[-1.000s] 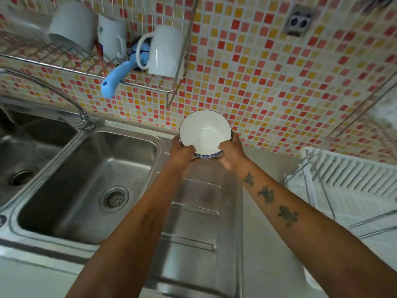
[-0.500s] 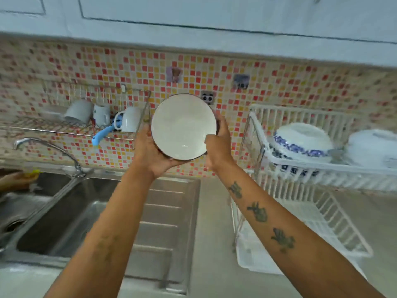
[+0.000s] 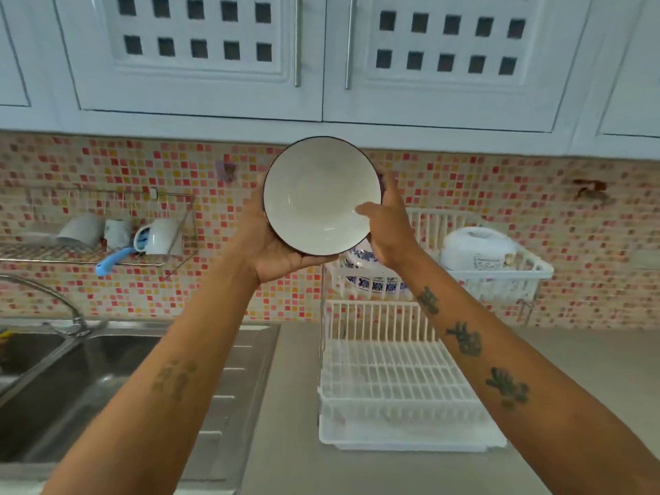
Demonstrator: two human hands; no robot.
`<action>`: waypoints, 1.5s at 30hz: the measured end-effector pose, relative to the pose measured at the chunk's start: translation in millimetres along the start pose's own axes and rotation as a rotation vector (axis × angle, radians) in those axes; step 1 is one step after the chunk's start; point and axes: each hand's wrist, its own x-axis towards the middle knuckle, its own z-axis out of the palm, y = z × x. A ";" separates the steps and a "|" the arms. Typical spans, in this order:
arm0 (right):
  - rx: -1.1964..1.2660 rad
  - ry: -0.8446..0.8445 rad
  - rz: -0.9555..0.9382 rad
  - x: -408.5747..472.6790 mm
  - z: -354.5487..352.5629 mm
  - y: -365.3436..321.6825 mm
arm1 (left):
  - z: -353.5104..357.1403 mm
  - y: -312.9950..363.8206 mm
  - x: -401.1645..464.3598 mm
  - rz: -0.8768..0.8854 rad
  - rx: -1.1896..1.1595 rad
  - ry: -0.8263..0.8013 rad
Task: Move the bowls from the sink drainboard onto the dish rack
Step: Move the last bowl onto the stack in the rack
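Bowl (image 3: 322,196) (no legible marking) held by both hands

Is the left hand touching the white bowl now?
Touching. In the head view the left hand cups the white bowl from beneath, its palm against the bowl's lower left rim.

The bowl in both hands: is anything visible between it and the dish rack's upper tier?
Nothing blocks the way. The bowl is held up by the left hand and right hand, just above the dish rack, whose upper tier already holds a patterned bowl.
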 end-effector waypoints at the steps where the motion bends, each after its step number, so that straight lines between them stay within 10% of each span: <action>1: -0.031 -0.015 0.025 1.0 -13.3 -6.9 | 8.2 -1.7 8.8 0.012 0.015 0.005; 10: -0.369 -0.033 0.290 26.5 -84.2 -40.2 | 51.1 -23.5 78.5 0.482 0.694 0.319; 19: -0.447 -0.035 0.376 39.4 -96.0 1.8 | 22.1 -58.8 123.5 0.704 1.117 0.290; 45: -0.220 -0.036 0.552 49.0 -117.7 75.6 | -3.9 -79.0 143.1 0.424 1.307 0.268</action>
